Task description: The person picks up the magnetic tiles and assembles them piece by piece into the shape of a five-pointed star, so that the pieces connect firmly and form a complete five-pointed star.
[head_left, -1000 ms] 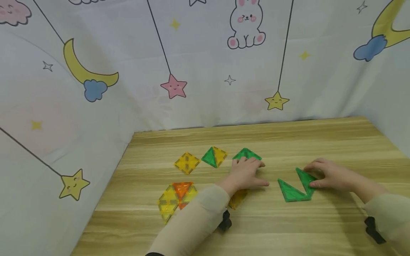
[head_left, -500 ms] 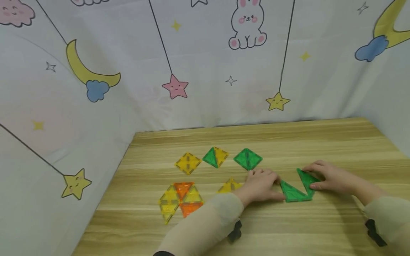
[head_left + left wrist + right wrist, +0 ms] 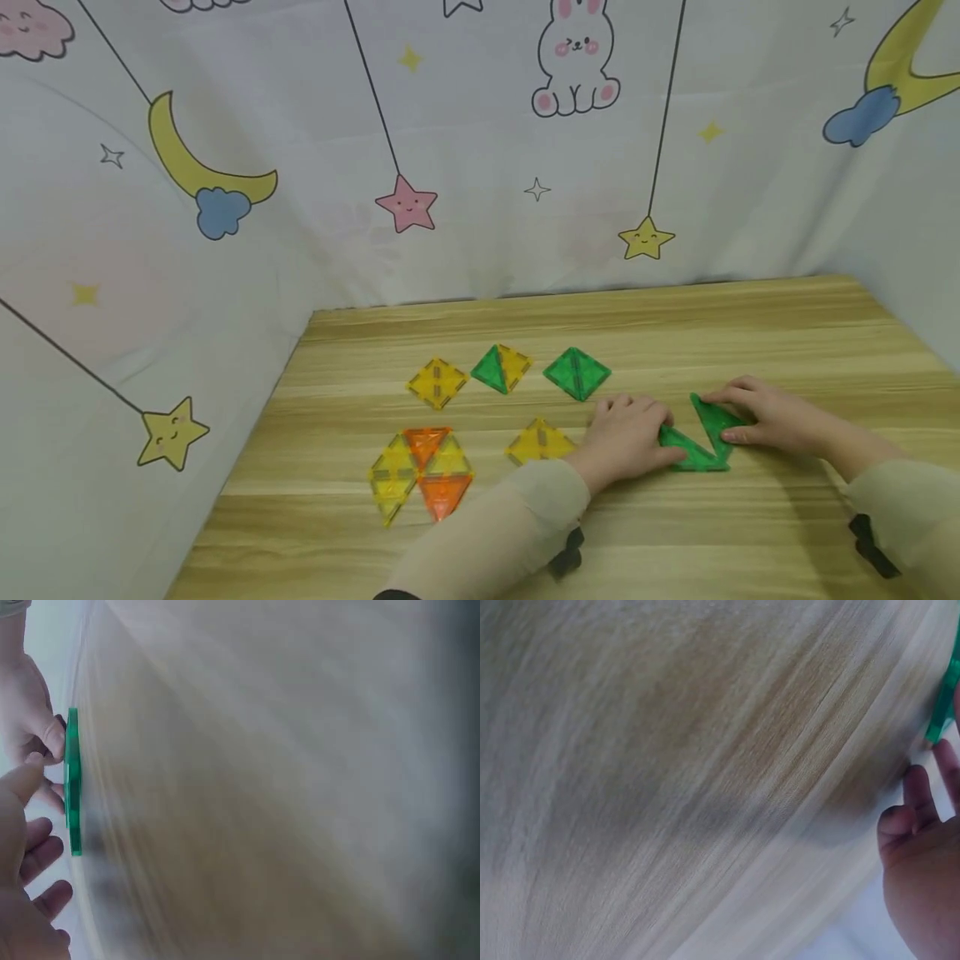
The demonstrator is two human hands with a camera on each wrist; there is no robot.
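Play corner: cartoon-printed cloth walls (image 3: 480,133), wood-grain tabletop (image 3: 697,542), translucent triangular tiles (image 3: 699,458)

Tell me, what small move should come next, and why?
Probably the left grip should swing the left green triangular tile toward the right green triangular tile, closing the wedge-shaped gap: they meet near their lower corners but lie apart above, and the right grip holds the latter.
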